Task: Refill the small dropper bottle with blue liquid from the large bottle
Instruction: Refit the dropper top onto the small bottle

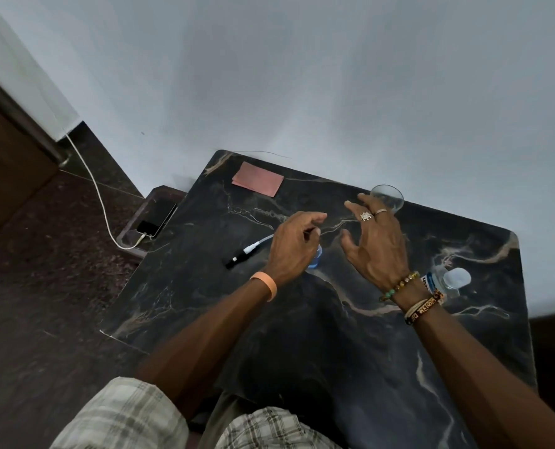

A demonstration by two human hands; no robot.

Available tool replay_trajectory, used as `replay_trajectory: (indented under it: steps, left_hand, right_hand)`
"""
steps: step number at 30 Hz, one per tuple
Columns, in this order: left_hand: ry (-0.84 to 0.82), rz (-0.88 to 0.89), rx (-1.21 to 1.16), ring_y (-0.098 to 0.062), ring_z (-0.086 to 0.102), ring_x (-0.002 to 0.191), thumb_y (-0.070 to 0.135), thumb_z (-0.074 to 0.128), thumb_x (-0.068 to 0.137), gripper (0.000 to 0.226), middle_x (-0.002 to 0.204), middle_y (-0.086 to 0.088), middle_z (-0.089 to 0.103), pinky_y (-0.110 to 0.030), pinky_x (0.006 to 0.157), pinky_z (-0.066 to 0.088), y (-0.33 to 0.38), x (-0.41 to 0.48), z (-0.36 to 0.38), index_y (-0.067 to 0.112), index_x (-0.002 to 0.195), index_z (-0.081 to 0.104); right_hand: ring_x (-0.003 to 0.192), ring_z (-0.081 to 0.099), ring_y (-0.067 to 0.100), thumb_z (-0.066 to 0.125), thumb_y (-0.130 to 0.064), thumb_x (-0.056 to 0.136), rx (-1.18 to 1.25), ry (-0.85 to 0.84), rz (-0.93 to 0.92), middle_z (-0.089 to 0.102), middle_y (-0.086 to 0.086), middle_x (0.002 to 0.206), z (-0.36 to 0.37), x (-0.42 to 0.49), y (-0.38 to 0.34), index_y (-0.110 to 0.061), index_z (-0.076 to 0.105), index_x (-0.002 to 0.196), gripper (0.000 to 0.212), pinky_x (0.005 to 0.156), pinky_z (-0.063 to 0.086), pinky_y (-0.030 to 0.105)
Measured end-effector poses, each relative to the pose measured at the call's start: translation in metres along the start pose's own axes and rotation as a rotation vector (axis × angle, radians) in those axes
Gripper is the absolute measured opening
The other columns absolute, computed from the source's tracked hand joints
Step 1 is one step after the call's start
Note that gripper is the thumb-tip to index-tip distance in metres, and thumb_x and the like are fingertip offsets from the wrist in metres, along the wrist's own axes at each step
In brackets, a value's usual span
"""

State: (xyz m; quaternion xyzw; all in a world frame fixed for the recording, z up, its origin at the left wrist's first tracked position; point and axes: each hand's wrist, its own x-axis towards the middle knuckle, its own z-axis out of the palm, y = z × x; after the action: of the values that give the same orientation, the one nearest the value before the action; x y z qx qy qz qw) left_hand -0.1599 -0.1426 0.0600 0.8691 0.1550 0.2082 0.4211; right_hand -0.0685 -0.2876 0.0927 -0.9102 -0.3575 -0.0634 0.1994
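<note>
1. Although the left grip hovered directly over the small dropper bottle with its fingers curled, it could not be told whether it clasped the bottle or merely covered it. The right grip was spread wide, fingers apart, holding nothing.
2. The small bottle stood on the counter, mostly hidden under the left palm. Only a bluish, see-through side showed, so it seemed to hold some blue liquid, though how much was unclear. It was probably light, easily tipped and smooth, so a low pinch round its body would steady it.
3. Its dropper lay on its side just left of the left grip, black bulb outward and thin tube toward the hand. The tube looked fragile, so the collar or bulb was the safer hold.
4. The large bottle stood upright near the right wrist, clear-walled and labelled, its contents unreadable from above. It was probably heavier and soft-sided, best taken round the middle without squeezing.
5. A glass tumbler, seemingly empty, stood just behind the right fingertips, and a pink sheet lay near the far edge.
</note>
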Motion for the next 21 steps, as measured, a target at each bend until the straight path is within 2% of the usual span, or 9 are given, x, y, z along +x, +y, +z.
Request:
replay_trajectory:
  steps: [6, 11, 16, 21]
  left_hand:
    - [0.013, -0.086, -0.026, -0.014, 0.064, 0.108, 0.008, 0.059, 0.095, 0.03, 0.12, -0.008, 0.067, -0.027, 0.098, 0.052, -0.022, -0.007, -0.003, 0.009, 0.125, 0.063]
    - [0.017, -0.167, -0.015, -0.004, 0.061, 0.104, 0.008, 0.06, 0.094, 0.03, 0.119, -0.002, 0.067, -0.006, 0.086, 0.045, -0.039, -0.003, -0.004, 0.015, 0.123, 0.063]
    - [0.03, -0.23, -0.006, 0.001, 0.058, 0.098, 0.008, 0.061, 0.093, 0.028, 0.116, -0.001, 0.069, 0.005, 0.075, 0.04, -0.053, 0.006, -0.004, 0.016, 0.119, 0.064]
    - [0.03, -0.256, -0.016, -0.001, 0.059, 0.1, 0.007, 0.062, 0.092, 0.029, 0.116, -0.001, 0.069, 0.0, 0.077, 0.042, -0.067, 0.007, -0.004, 0.016, 0.119, 0.065]
  right_hand:
    - [0.13, 0.045, 0.029, 0.071, -0.023, 0.082, -0.001, -0.042, 0.017, 0.047, 0.012, 0.143, 0.014, -0.007, 0.006, -0.013, 0.055, 0.135, 0.056, 0.105, 0.04, 0.041]
    - [0.13, 0.045, 0.027, 0.069, -0.024, 0.083, 0.066, -0.087, 0.09, 0.047, 0.01, 0.142, 0.026, -0.008, 0.012, -0.014, 0.054, 0.135, 0.055, 0.107, 0.04, 0.042]
    - [0.13, 0.045, 0.027, 0.069, -0.024, 0.085, 0.092, -0.119, 0.144, 0.046, 0.01, 0.142, 0.031, -0.004, 0.016, -0.014, 0.053, 0.136, 0.054, 0.108, 0.042, 0.042]
    - [0.129, 0.045, 0.026, 0.068, -0.023, 0.086, 0.1, -0.121, 0.151, 0.047, 0.01, 0.142, 0.036, 0.002, 0.015, -0.013, 0.054, 0.135, 0.052, 0.107, 0.043, 0.042]
